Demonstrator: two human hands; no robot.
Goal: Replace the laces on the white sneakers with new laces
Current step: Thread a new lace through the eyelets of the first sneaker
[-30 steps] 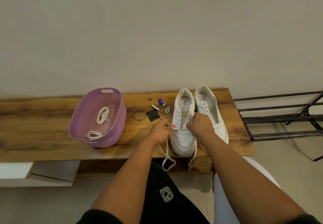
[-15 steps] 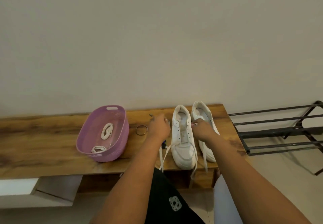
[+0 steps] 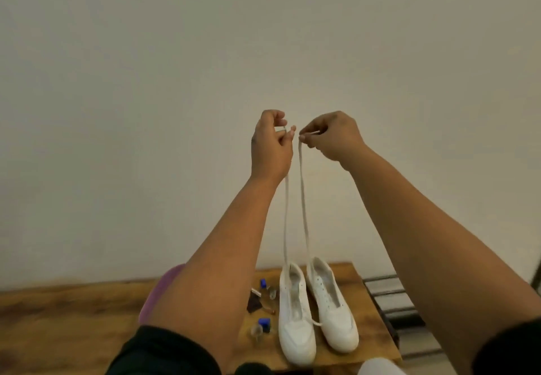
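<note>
**Both hands hold one lace high above the sneakers**

Much of the lower frame is blocked by the person's forearms. The left forearm covers most of a purple basket (image 3: pixel 164 282), of which only a blurred edge shows at lower centre-left. The small items (image 3: pixel 263 301) beside the sneakers, among them two blue pieces and something dark, are too blurred to name. A dark rack (image 3: pixel 389 301) at the lower right is partly cut off by the right arm.

The two white sneakers (image 3: pixel 317 307) stand side by side on the wooden tabletop (image 3: pixel 58 319) in the lower centre, long axes running from the near edge toward the wall, toes toward the bottom of the frame, heels toward the wall.

The white lace (image 3: pixel 304 207) rises from the left-hand sneaker in two nearly vertical strands to the middle of the frame. The left hand (image 3: pixel 270 147) has its grip closed around one end, fingers curled, the strand running down past the wrist. The right hand (image 3: pixel 330 136) pinches the other end between thumb and fingertips. The two hands are just beside each other. Where each strand leaves the eyelets is hard to make out.
</note>
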